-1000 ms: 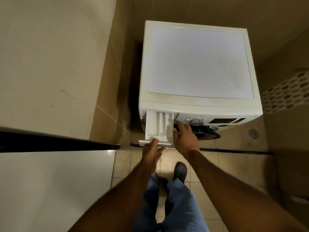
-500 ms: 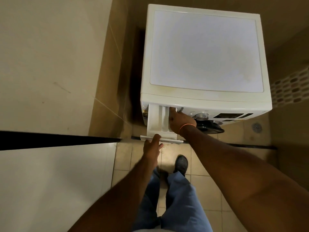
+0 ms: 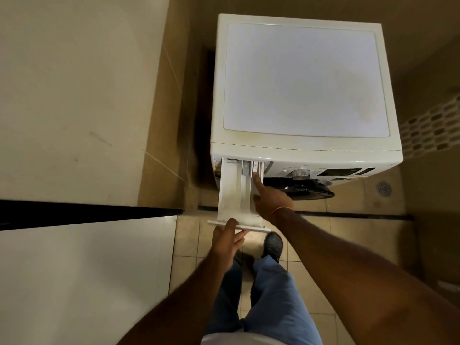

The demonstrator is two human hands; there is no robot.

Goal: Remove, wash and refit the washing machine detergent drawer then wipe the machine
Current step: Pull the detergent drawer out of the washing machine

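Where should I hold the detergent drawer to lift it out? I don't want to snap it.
Grip the front panel of the detergent drawer from below and in front, as the left hand does. That flat panel sticks out beyond the tray, giving a firm lip. The right hand reaches from the right, a finger in the rear right compartment, probably at a release catch.

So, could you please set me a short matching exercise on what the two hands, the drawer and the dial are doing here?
Things:
1. left hand
2. right hand
3. detergent drawer
4. dial

States:
A. pulled far out of the washing machine
B. on the control panel, untouched
C. holds the drawer's front panel
D. forefinger reaches into the right-hand compartment

Pairs: 1-C, 2-D, 3-A, 4-B
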